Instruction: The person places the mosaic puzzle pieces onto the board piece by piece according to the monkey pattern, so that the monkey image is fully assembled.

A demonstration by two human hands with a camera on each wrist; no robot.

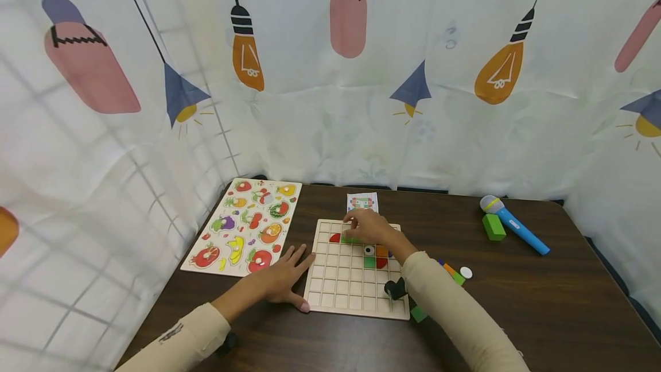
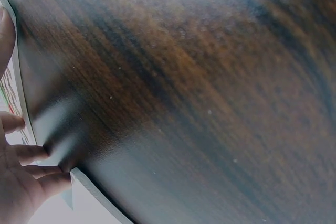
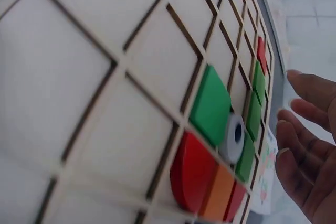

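Note:
A pale wooden grid board (image 1: 329, 289) lies on the table. My left hand (image 1: 279, 281) rests beside its left edge with fingers spread, thumb at the near corner. Over the board's far edge is my right hand (image 1: 368, 227), fingers loosely bent; in the right wrist view no piece shows between them. Below that hand several pieces sit in the grid cells: a red rounded piece (image 1: 335, 238), a row of green squares (image 3: 253, 116), a white ring with a dark centre (image 1: 369, 250), a green square (image 3: 211, 106), a red quarter-round (image 3: 189, 171) and an orange piece (image 3: 216, 195).
A fruit puzzle board (image 1: 242, 228) lies on the left, and a small pattern card (image 1: 362, 201) behind the grid. Loose coloured blocks (image 1: 457, 276) and a white disc (image 1: 466, 272) lie near the right forearm. Farther right are a green block (image 1: 494, 227) and a blue toy microphone (image 1: 521, 231).

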